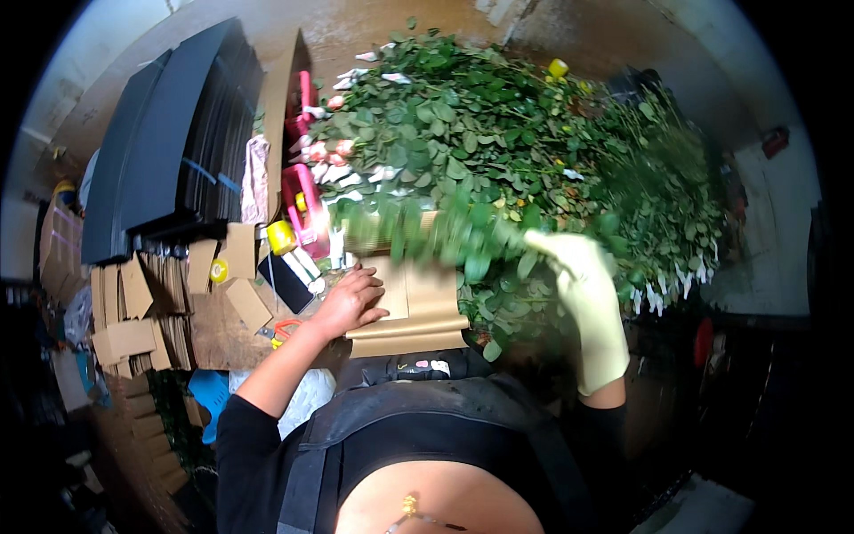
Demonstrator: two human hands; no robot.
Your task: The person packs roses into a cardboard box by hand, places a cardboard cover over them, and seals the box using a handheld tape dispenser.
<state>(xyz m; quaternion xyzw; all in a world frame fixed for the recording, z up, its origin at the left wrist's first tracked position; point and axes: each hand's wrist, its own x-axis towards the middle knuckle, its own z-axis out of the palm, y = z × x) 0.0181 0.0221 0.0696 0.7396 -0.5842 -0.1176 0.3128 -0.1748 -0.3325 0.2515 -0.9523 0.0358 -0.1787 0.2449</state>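
My bare left hand (354, 301) lies with its fingers stretched over the left side of a brown cardboard sheet (433, 289), whose near edge is folded. Above the sheet, my right hand (583, 267), in a pale yellow glove, grips a leafy rose stem (476, 238). The stem stretches leftward across the far part of the cardboard and is smeared by motion; its flower end cannot be made out clearly. Just beyond lies a large heap of green rose stems (498, 133), with several pale pink rose heads (334, 151) and white-wrapped ones at its left.
Pink crates (299, 182) and tall stacks of black sheets (169, 133) stand at the left. A yellow tape roll (281, 238), a dark phone (286, 285) and orange-handled scissors (283, 333) lie left of my left hand. Small cardboard pieces (133, 338) sit further left.
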